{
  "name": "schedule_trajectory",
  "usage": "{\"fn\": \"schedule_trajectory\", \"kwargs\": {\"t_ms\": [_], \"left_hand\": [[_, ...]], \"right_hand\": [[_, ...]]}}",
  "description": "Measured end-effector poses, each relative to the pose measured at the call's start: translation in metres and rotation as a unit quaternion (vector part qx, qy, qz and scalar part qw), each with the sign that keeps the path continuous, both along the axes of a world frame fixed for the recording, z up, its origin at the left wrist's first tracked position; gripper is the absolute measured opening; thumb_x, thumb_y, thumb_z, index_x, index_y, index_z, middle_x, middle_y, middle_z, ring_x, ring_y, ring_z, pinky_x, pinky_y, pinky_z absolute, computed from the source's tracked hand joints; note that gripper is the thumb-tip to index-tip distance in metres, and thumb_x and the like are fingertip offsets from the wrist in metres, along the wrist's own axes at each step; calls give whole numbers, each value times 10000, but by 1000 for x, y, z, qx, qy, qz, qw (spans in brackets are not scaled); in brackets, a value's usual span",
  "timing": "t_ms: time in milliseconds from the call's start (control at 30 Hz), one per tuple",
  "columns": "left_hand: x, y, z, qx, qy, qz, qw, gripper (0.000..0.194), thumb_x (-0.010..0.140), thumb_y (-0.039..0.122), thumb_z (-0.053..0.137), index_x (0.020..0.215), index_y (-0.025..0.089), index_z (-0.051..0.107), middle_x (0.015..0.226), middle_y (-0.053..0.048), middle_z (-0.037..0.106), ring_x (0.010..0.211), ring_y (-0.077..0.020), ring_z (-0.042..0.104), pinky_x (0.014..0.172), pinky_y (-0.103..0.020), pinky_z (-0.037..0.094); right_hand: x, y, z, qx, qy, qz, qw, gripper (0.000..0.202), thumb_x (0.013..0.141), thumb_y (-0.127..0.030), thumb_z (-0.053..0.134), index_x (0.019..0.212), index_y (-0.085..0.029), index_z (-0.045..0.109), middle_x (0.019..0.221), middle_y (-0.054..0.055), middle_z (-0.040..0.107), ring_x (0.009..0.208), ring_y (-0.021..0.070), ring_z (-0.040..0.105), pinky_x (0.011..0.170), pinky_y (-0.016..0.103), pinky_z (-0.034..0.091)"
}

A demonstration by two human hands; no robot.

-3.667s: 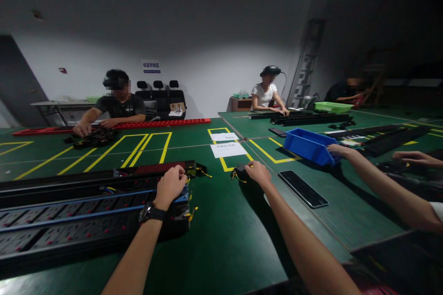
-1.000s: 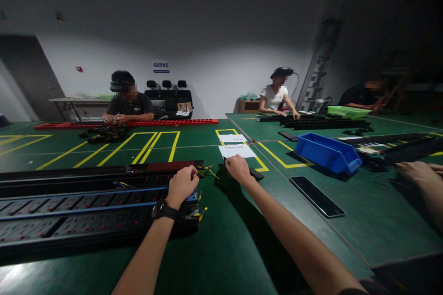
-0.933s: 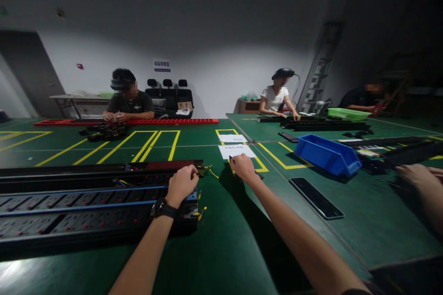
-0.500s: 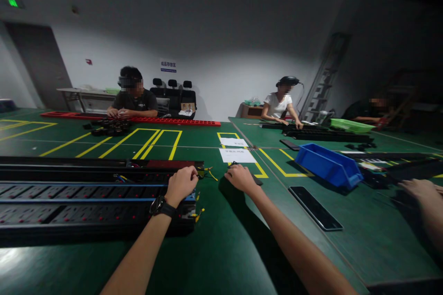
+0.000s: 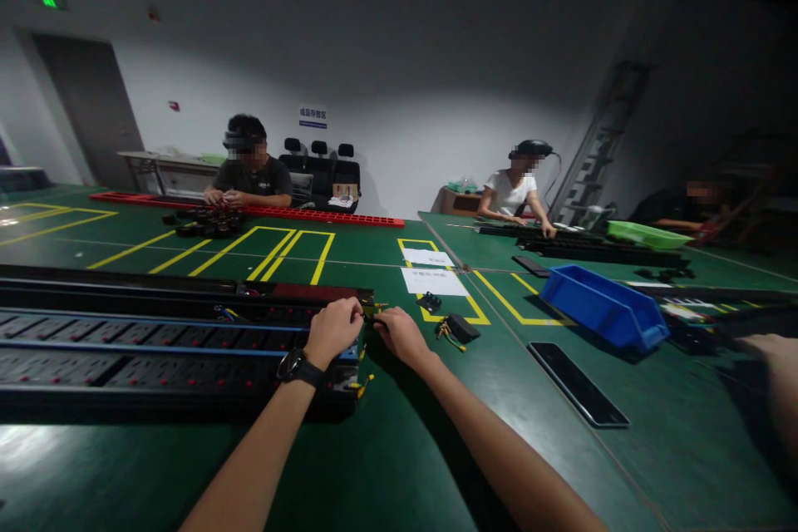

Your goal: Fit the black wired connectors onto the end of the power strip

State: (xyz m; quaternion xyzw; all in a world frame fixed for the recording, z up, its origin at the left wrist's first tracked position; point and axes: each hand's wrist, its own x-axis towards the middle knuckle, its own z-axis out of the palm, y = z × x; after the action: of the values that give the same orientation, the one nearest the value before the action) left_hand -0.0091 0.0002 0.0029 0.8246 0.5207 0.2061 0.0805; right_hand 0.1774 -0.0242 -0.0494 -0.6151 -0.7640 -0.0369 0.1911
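Several long black power strips point(image 5: 205, 371) with rows of sockets and small red parts lie side by side on the left. My left hand point(image 5: 335, 331), with a watch at the wrist, rests over their right end, its fingers closed by the end of the back strip. Close to its fingertips is my right hand point(image 5: 399, 334), thumb and fingers pinched beside short yellow-green wires point(image 5: 379, 307). What either hand grips is too small to make out. Another yellow wire end point(image 5: 365, 386) sticks out of the front strip.
Right of my hands lie a small black part point(image 5: 429, 302) and a black block point(image 5: 461, 327) with wires. Further right are a blue bin point(image 5: 602, 307), a phone point(image 5: 578, 384) and another person's hand point(image 5: 776, 353). Paper labels point(image 5: 435, 281) lie ahead. Two people work across the table.
My right hand has moved left from the small black parts to the strip's end beside my left hand, uncovering those parts. My left hand stays at the strip's end. The view has shifted slightly.
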Motion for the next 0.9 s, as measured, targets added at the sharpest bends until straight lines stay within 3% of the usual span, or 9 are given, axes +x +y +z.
{"fn": "schedule_trajectory", "kwargs": {"t_ms": [100,267,500,700,767,900], "left_hand": [[-1,0,-1,3,0,-3,1000,179,894,291,492,965,291,657,1010,-15,749,911,-227,697,737,-298,480],[-1,1,-2,1,-1,-5,1000,182,896,288,501,976,280,663,1010,-29,747,919,-222,696,745,-289,479],[0,-2,-3,2,-10,-1,1000,163,892,267,513,954,277,664,1009,-24,749,930,-224,697,767,-298,489],[0,-3,-5,10,-14,-3,1000,151,902,276,516,948,278,660,1014,-16,744,919,-210,696,759,-290,490],[0,-1,-6,12,-16,-6,1000,141,899,278,522,946,280,655,1015,-12,742,920,-209,695,753,-292,490],[-1,1,-8,22,-22,-7,1000,140,901,276,519,961,278,647,1032,-12,728,932,-206,687,747,-293,491]], "right_hand": [[7,6,-10,26,77,45,996,261,949,-123,529,1066,-202,749,1057,82,757,1013,209,646,891,287,460],[15,15,-17,13,195,14,981,312,827,-34,569,964,-214,784,985,47,784,915,206,706,852,278,509],[11,17,-19,34,173,33,984,345,746,8,497,868,-197,746,881,53,762,884,216,671,814,294,496],[23,19,-21,16,373,26,928,173,752,-171,543,826,-190,699,849,54,762,799,206,708,766,313,545],[41,15,-14,11,403,40,914,167,741,-238,570,847,-188,689,867,60,769,820,213,721,778,325,556],[91,-5,-2,45,385,-18,922,243,758,-338,591,925,-201,699,889,73,778,825,231,733,744,337,559]]}}
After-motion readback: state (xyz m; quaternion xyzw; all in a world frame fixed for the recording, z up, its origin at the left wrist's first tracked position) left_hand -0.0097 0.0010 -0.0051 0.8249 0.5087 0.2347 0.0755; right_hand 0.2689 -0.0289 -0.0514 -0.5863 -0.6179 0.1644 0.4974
